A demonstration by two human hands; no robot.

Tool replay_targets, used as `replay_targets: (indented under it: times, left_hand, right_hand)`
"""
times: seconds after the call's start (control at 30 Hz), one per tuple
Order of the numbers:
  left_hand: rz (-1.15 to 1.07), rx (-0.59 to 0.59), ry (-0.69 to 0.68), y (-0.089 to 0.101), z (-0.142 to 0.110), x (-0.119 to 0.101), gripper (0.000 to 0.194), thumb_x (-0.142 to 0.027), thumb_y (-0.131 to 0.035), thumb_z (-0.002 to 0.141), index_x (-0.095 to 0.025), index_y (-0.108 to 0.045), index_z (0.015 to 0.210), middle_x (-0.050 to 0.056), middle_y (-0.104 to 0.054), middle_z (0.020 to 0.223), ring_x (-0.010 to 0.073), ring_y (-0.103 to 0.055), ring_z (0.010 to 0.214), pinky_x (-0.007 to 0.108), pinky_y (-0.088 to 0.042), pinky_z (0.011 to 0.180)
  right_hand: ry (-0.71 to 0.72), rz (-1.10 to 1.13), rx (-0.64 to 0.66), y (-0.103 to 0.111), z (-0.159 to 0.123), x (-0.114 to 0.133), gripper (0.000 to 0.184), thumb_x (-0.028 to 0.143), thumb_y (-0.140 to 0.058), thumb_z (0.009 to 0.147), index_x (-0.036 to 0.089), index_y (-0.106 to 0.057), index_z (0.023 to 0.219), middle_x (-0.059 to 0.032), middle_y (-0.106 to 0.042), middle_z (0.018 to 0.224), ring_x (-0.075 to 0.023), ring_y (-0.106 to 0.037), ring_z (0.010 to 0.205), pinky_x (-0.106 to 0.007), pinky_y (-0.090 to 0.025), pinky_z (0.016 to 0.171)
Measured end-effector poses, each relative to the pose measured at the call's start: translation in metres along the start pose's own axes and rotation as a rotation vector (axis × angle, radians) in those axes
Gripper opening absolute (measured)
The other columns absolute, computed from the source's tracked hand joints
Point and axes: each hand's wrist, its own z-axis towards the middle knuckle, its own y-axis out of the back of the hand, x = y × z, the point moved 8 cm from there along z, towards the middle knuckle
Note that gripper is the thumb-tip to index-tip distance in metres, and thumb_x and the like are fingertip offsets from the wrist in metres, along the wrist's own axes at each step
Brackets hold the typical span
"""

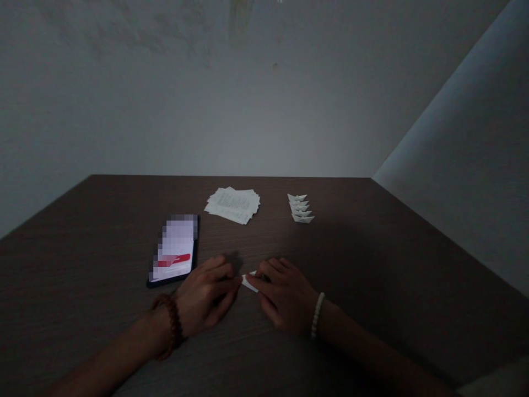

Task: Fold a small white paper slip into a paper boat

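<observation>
Dark brown wood-grain tabletop (330, 237) below a pale grey wall (264, 110), with loose printed white sheets (232, 205) and a row of small folded white paper boats (301, 208) farther off. Left hand (205, 295) and right hand (285, 295) pinching a folded white paper piece (250, 282) between their fingertips, the left just beside a black smartphone (173, 249).

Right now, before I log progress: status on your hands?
Left hand and right hand pinching folded white paper piece. Smartphone beside left hand. Paper boats and printed sheets farther off, not in the way.
</observation>
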Motion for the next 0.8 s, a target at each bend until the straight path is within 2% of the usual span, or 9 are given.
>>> replay_targets:
  times: [0.13,0.27,0.47,0.63,0.8]
  left_hand:
    - [0.029,-0.003,-0.015,-0.001,-0.001,-0.001,0.021,-0.013,-0.046,0.086,-0.016,-0.066,0.091,0.005,-0.056,0.07,0.0204,-0.047,0.073,0.035,-0.04,0.067]
    - [0.05,-0.019,-0.023,0.0,-0.001,-0.002,0.021,-0.014,-0.045,0.086,-0.016,-0.066,0.089,0.004,-0.055,0.065,0.0199,-0.048,0.071,0.035,-0.041,0.067]
    - [0.095,-0.151,0.043,0.013,0.0,0.006,0.018,-0.016,-0.049,0.085,-0.015,-0.067,0.087,0.005,-0.059,0.067,0.0187,-0.05,0.066,0.032,-0.042,0.061]
    - [0.096,-0.071,0.044,0.005,0.0,0.011,0.021,-0.017,-0.047,0.086,-0.017,-0.068,0.091,0.005,-0.058,0.07,0.0196,-0.053,0.07,0.034,-0.044,0.066]
    - [0.053,0.022,-0.026,0.001,0.001,0.001,0.023,-0.015,-0.044,0.087,-0.017,-0.068,0.086,0.004,-0.055,0.068,0.0187,-0.049,0.068,0.031,-0.04,0.06]
  right_hand:
    - [-0.001,-0.001,0.003,0.002,0.002,0.001,0.028,0.02,-0.047,0.086,0.015,-0.053,0.113,-0.008,-0.052,0.103,-0.0216,-0.043,0.097,-0.036,-0.033,0.084]
    - [0.006,-0.012,0.006,0.003,0.003,0.002,0.035,0.02,-0.05,0.084,0.016,-0.05,0.119,-0.0077,-0.051,0.102,-0.022,-0.042,0.096,-0.036,-0.033,0.082]
    - [0.019,-0.04,0.027,0.0,0.004,0.004,0.038,0.02,-0.049,0.084,0.015,-0.049,0.122,-0.0087,-0.051,0.104,-0.0227,-0.041,0.096,-0.037,-0.031,0.08]
    - [0.015,-0.048,0.051,-0.001,0.004,0.006,0.043,0.018,-0.051,0.082,0.014,-0.047,0.124,-0.0088,-0.052,0.106,-0.0228,-0.04,0.097,-0.037,-0.031,0.082]
    - [0.012,-0.04,0.06,0.001,0.004,0.006,0.044,0.018,-0.051,0.082,0.015,-0.045,0.125,-0.0083,-0.051,0.107,-0.0225,-0.04,0.098,-0.037,-0.031,0.083]
